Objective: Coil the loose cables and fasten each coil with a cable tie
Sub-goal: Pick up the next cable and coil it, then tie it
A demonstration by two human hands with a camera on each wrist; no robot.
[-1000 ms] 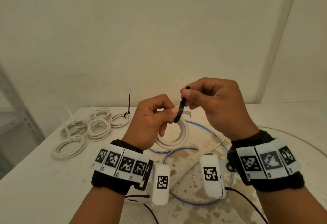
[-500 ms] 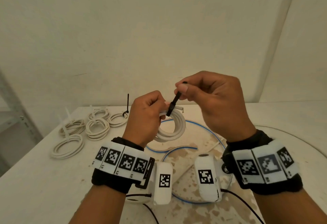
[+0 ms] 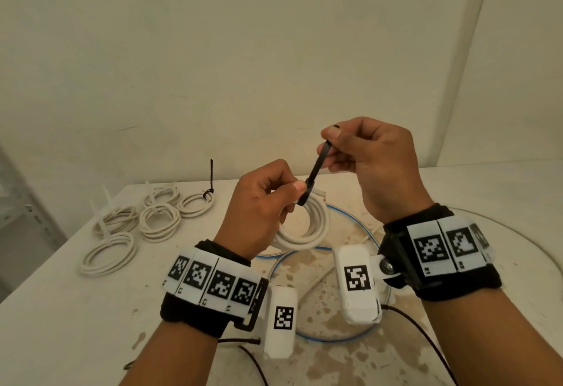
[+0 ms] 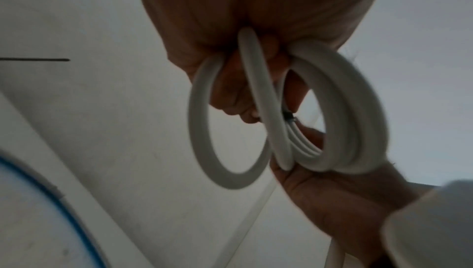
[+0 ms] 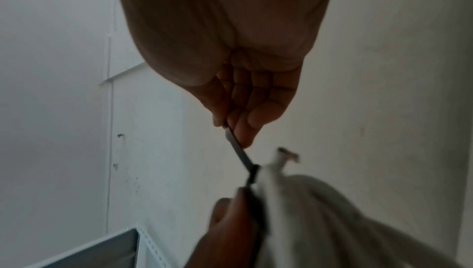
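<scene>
My left hand (image 3: pixel 268 202) grips a coil of white cable (image 3: pixel 307 230), held up above the table; the left wrist view shows its loops (image 4: pixel 320 114) hanging from my curled fingers. A black cable tie (image 3: pixel 315 172) wraps the top of the coil. My right hand (image 3: pixel 359 154) pinches the tie's tail between thumb and forefinger, up and to the right of the coil. In the right wrist view the tail (image 5: pixel 239 149) runs taut from my fingertips down to the tie's head (image 5: pixel 253 174) on the cable bundle (image 5: pixel 294 201).
Several tied white coils (image 3: pixel 158 222) lie at the table's back left; one (image 3: pixel 195 207) carries a black tie standing upright. A loose blue-edged cable (image 3: pixel 344 337) loops on the stained table (image 3: pixel 61 324) under my wrists. A metal shelf frame (image 3: pixel 18 227) stands at far left.
My right hand has risen up and to the right, drawing the black tie's tail out longer. My left hand and the coil stayed at about the same place.
</scene>
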